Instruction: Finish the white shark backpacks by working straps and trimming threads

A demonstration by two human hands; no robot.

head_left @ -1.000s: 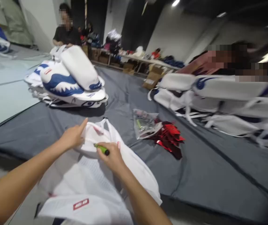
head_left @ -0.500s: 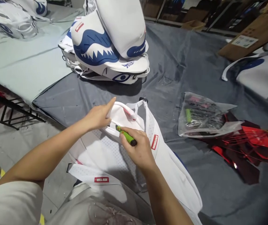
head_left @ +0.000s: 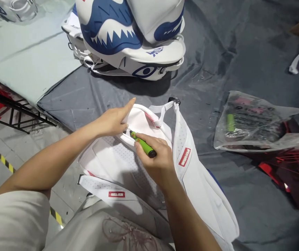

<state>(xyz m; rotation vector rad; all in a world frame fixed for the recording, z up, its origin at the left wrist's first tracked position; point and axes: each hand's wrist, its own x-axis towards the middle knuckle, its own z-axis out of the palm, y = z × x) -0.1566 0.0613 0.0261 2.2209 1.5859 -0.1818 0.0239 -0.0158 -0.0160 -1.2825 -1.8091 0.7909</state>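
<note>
A white backpack (head_left: 207,205) lies at the table's near edge against my body, its back panel and straps facing up. At its top edge my left hand (head_left: 113,121) pinches the fabric beside the opening, with the index finger stretched along the rim. My right hand (head_left: 156,153) is closed round a short green stick-like tool (head_left: 145,146) with a black rear end; its exact kind is not clear. The tool's dark tip points to the rim near my left fingers. A shoulder strap (head_left: 182,129) with a red label runs to the right of my right hand.
Behind stand stacked white-and-blue backpacks (head_left: 110,31) with a shark-mouth print. To the right lies a clear plastic bag (head_left: 254,122) with a green item inside, beside shiny red pieces (head_left: 282,181). A pale table (head_left: 13,52) adjoins at the left.
The view has shifted down and closer, so the stacked backpacks sit higher and the plastic bag farther right. Both hands keep nearly the same place on the backpack's rim.
</note>
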